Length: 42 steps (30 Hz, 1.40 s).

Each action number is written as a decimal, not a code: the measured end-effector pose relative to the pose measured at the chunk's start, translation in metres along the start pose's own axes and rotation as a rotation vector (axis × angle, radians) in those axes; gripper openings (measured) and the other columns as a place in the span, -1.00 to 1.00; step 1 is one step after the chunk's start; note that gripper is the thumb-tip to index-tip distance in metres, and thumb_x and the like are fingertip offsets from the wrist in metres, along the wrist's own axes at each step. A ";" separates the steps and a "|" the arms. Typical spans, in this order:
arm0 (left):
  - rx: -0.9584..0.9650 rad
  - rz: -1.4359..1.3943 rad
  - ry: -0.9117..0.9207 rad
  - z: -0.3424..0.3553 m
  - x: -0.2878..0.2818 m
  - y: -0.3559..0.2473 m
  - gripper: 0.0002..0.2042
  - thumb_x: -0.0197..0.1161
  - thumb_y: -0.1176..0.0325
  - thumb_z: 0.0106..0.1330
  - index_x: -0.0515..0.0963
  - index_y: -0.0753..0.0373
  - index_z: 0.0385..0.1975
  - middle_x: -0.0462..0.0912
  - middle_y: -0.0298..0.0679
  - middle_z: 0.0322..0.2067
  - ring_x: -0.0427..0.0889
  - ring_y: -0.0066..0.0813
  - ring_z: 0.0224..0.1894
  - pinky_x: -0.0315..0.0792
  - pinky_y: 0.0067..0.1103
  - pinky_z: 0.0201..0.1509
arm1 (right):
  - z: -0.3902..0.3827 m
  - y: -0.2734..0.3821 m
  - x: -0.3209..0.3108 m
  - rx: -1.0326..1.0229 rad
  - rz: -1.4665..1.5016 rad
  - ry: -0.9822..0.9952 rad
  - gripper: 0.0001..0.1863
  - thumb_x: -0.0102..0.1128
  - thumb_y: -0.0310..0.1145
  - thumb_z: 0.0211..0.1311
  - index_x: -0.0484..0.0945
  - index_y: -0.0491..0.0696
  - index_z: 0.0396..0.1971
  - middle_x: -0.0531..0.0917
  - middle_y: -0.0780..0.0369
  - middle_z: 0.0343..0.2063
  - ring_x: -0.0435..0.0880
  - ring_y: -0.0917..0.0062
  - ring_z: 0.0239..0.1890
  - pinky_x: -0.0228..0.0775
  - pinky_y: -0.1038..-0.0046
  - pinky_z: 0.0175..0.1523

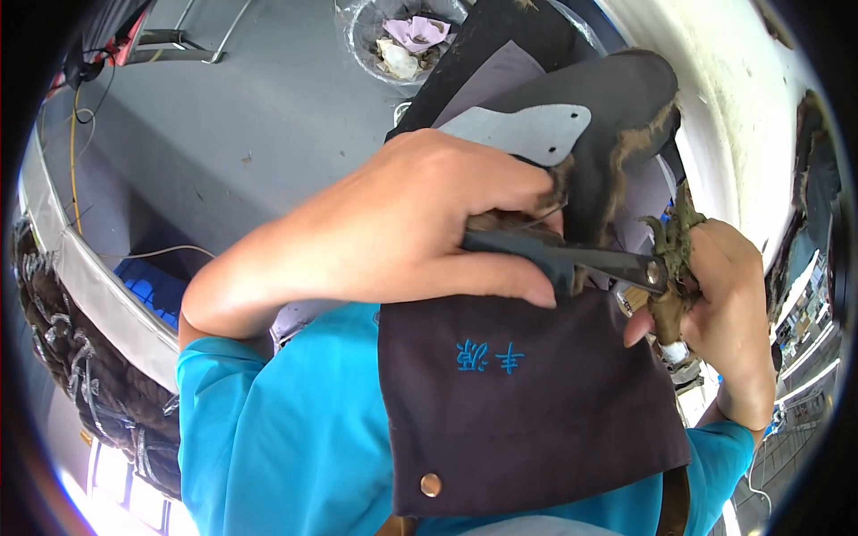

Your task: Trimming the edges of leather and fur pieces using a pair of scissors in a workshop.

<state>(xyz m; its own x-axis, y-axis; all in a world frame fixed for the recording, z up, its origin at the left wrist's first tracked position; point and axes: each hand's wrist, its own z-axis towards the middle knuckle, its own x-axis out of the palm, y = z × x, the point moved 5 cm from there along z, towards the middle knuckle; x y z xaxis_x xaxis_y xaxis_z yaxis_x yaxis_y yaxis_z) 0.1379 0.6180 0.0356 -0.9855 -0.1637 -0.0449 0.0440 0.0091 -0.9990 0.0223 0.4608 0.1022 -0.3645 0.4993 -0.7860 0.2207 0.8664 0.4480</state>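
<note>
My left hand (402, 232) is closed around the dark handles of a pair of scissors (617, 261), which point to the right. A tuft of brown fur (509, 219) shows at its fingers; whether they grip it I cannot make out. By the scissors' pivot, my right hand (728, 286) pinches a crumpled olive-brown scrap (677, 246), perhaps hide, with a ragged upper end. The blade tips are hidden behind scrap and fingers. Beyond my left hand lies a pale grey template (527, 129) with two holes, against a dark piece (617, 98) with a brown furry edge.
A bin (362, 40) with a clear liner holds scraps at the top. Over my front hangs a dark apron (536, 402). Plastic-wrapped dark fur bundles (89, 357) lie at the left, near a blue crate (147, 290). A white curved surface (728, 98) runs along the right.
</note>
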 end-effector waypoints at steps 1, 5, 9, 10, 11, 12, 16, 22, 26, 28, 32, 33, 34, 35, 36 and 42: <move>0.050 0.033 -0.076 -0.004 -0.003 -0.004 -0.74 0.45 0.29 -0.07 0.58 0.31 -0.46 0.41 -0.27 -0.68 0.38 -0.42 -0.65 0.18 -0.55 -0.57 | -0.001 -0.001 0.000 -0.002 -0.002 -0.004 -0.55 0.49 -0.37 -0.66 0.45 -0.13 -0.61 0.40 0.18 -0.74 0.40 0.24 -0.60 0.17 0.32 -0.50; -0.027 -0.004 -0.038 -0.007 -0.001 0.000 -0.69 0.48 0.29 -0.12 0.59 0.32 -0.43 0.46 -0.32 -0.66 0.43 -0.49 -0.62 0.22 -0.58 -0.54 | 0.001 -0.007 0.004 -0.102 0.128 0.015 -0.49 0.53 -0.27 -0.69 0.48 -0.12 -0.58 0.39 0.23 -0.72 0.37 0.32 -0.64 0.16 0.41 -0.52; -0.044 -0.117 -0.083 -0.005 0.003 0.002 -0.70 0.50 0.35 -0.13 0.56 0.32 -0.44 0.45 -0.34 -0.67 0.43 -0.60 -0.59 0.25 -0.63 -0.51 | -0.010 -0.033 0.007 0.376 0.696 0.106 -0.15 0.43 0.29 -0.76 0.48 -0.14 -0.48 0.38 0.40 -0.61 0.32 0.63 -0.59 0.10 0.59 -0.48; -0.158 -0.162 -0.084 -0.006 0.003 0.006 -0.67 0.49 0.31 -0.14 0.50 0.30 -0.45 0.48 -0.28 -0.62 0.50 -0.48 -0.53 0.32 -0.58 -0.45 | -0.006 -0.026 0.008 0.432 0.794 0.100 -0.07 0.38 0.40 -0.73 0.48 -0.13 -0.41 0.35 0.43 -0.57 0.30 0.72 -0.52 0.08 0.65 -0.44; -0.269 -0.204 -0.074 -0.005 0.004 0.009 -0.63 0.49 0.26 -0.15 0.45 0.29 -0.47 0.51 -0.23 -0.58 0.57 -0.36 -0.47 0.39 -0.54 -0.39 | -0.002 -0.019 0.007 0.400 0.856 0.040 -0.10 0.50 0.26 -0.64 0.46 -0.15 -0.31 0.44 0.35 -0.50 0.33 0.68 -0.50 0.14 0.64 -0.39; -0.264 -0.202 -0.072 -0.003 0.003 0.007 -0.63 0.49 0.26 -0.15 0.45 0.29 -0.47 0.51 -0.23 -0.58 0.57 -0.36 -0.47 0.39 -0.54 -0.39 | 0.004 -0.012 0.011 0.425 0.948 -0.011 -0.12 0.55 0.15 -0.61 0.43 -0.16 -0.25 0.47 0.32 -0.45 0.35 0.67 -0.46 0.16 0.63 -0.36; -0.169 -0.044 -0.100 0.000 0.002 -0.002 -0.50 0.54 0.28 -0.24 0.34 0.25 -0.37 0.51 -0.22 -0.55 0.57 -0.30 -0.47 0.40 -0.51 -0.39 | 0.037 0.007 0.023 0.126 0.911 -0.062 -0.20 0.58 -0.37 -0.50 0.39 -0.15 -0.08 0.55 0.24 -0.34 0.42 0.66 -0.32 0.23 0.60 -0.29; -0.107 0.026 -0.202 -0.009 -0.001 -0.001 -0.47 0.52 0.27 -0.25 0.35 0.23 -0.30 0.54 -0.20 -0.51 0.55 -0.20 -0.46 0.40 -0.49 -0.39 | 0.049 0.010 0.049 0.134 1.156 0.060 -0.53 0.35 -0.67 -0.17 0.41 -0.16 -0.19 0.49 0.28 -0.47 0.43 0.72 -0.45 0.28 0.69 -0.34; -0.004 0.531 -0.328 -0.030 -0.010 -0.017 -0.48 0.47 0.18 -0.20 0.46 0.32 -0.25 0.58 -0.19 -0.43 0.56 -0.24 -0.35 0.35 -0.49 -0.20 | 0.046 0.008 0.046 0.032 1.147 -0.045 -0.60 0.35 -0.63 -0.11 0.42 -0.12 -0.22 0.52 0.34 -0.49 0.44 0.78 -0.47 0.28 0.71 -0.37; -0.034 0.533 -0.343 -0.039 -0.006 -0.014 -0.52 0.44 0.17 -0.16 0.48 0.32 -0.28 0.58 -0.18 -0.40 0.55 -0.21 -0.32 0.33 -0.46 -0.17 | 0.042 0.007 0.044 0.063 1.182 -0.164 -0.60 0.33 -0.66 -0.12 0.41 -0.12 -0.23 0.51 0.32 -0.53 0.44 0.76 -0.50 0.28 0.70 -0.40; -0.054 0.485 -0.403 -0.043 0.002 -0.009 -0.65 0.37 0.23 -0.04 0.49 0.31 -0.33 0.56 -0.16 -0.36 0.53 -0.18 -0.32 0.32 -0.44 -0.19 | 0.041 0.008 0.045 0.031 1.168 -0.187 -0.59 0.33 -0.67 -0.13 0.40 -0.13 -0.22 0.51 0.30 -0.51 0.45 0.74 -0.48 0.30 0.69 -0.38; -0.045 0.448 -0.429 -0.042 0.003 -0.007 -0.70 0.36 0.26 0.00 0.50 0.28 -0.35 0.55 -0.19 -0.40 0.52 -0.20 -0.33 0.33 -0.44 -0.23 | 0.041 0.009 0.046 -0.021 1.173 -0.203 -0.58 0.31 -0.67 -0.12 0.40 -0.13 -0.21 0.52 0.30 -0.49 0.45 0.73 -0.47 0.31 0.68 -0.36; -0.041 0.449 -0.432 -0.040 0.005 -0.001 -0.70 0.36 0.26 0.00 0.50 0.28 -0.35 0.55 -0.19 -0.40 0.52 -0.20 -0.33 0.33 -0.44 -0.23 | 0.041 0.010 0.046 -0.073 1.178 -0.221 -0.58 0.30 -0.67 -0.12 0.40 -0.13 -0.19 0.52 0.29 -0.47 0.46 0.72 -0.45 0.33 0.67 -0.34; -0.066 0.231 -0.433 -0.038 0.007 0.010 -0.71 0.37 0.29 0.01 0.49 0.30 -0.36 0.56 -0.19 -0.43 0.54 -0.25 -0.37 0.35 -0.48 -0.28 | 0.039 0.008 0.047 -0.072 1.173 -0.224 -0.58 0.30 -0.67 -0.12 0.40 -0.13 -0.19 0.52 0.29 -0.47 0.46 0.72 -0.45 0.33 0.67 -0.34; -0.090 0.014 -0.429 -0.035 0.010 0.019 -0.73 0.38 0.33 0.01 0.49 0.31 -0.37 0.56 -0.19 -0.45 0.55 -0.31 -0.40 0.36 -0.51 -0.33 | 0.038 0.007 0.050 -0.065 1.215 -0.208 -0.57 0.29 -0.68 -0.11 0.40 -0.14 -0.16 0.52 0.28 -0.44 0.46 0.70 -0.43 0.33 0.65 -0.31; 0.004 -0.241 -0.401 -0.014 0.009 0.005 -0.77 0.45 0.42 -0.05 0.55 0.36 -0.44 0.61 -0.24 -0.52 0.56 -0.59 -0.49 0.38 -0.65 -0.44 | 0.027 0.008 0.051 0.048 1.307 -0.227 -0.54 0.25 -0.69 -0.08 0.39 -0.15 -0.10 0.52 0.27 -0.39 0.47 0.69 -0.35 0.34 0.63 -0.23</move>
<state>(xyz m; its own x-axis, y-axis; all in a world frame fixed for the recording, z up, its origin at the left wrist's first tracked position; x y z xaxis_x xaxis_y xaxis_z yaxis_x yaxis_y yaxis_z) 0.1269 0.6302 0.0298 -0.8267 -0.5288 0.1922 -0.1771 -0.0797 -0.9810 0.0302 0.4924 0.0540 0.2962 0.9427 0.1536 0.3241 -0.2504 0.9123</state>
